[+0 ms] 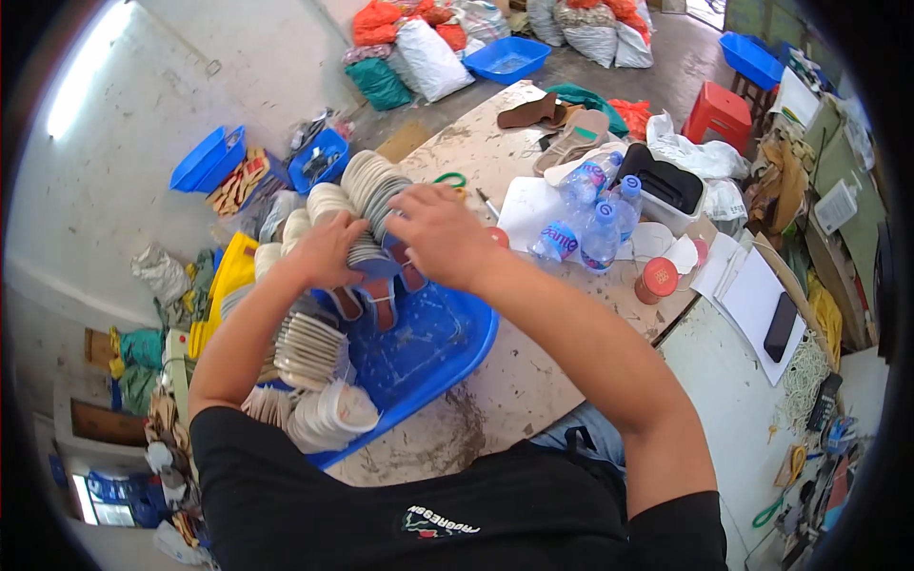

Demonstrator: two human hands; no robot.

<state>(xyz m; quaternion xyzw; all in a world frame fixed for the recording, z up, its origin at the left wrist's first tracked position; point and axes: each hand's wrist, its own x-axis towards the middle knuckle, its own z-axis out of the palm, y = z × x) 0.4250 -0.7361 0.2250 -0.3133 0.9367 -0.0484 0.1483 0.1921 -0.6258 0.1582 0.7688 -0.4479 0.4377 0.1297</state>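
Rows of stacked shoe insoles point(367, 181), cream and grey at their rounded edges, fill the far and left parts of a blue plastic tub point(428, 347). My left hand point(328, 249) has its fingers curled over a grey bunch of them. Against the taller stack to its right, my right hand point(433, 228) is closed on insoles too, its fingertips partly hidden. Below the hands, reddish-brown insole faces with blue parts point(383, 306) hang into the tub. More insoles point(309, 350) stand packed at the near left, beside a whitish curved stack point(333, 417).
The tub sits on a worn, stained table point(533, 362). To the right are water bottles point(595, 214), a red-topped spool point(657, 281), a phone point(781, 325) on papers and a white box point(671, 186). Green-handled scissors point(449, 179) lie beyond. Blue bins point(209, 160) and sacks point(433, 57) stand behind.
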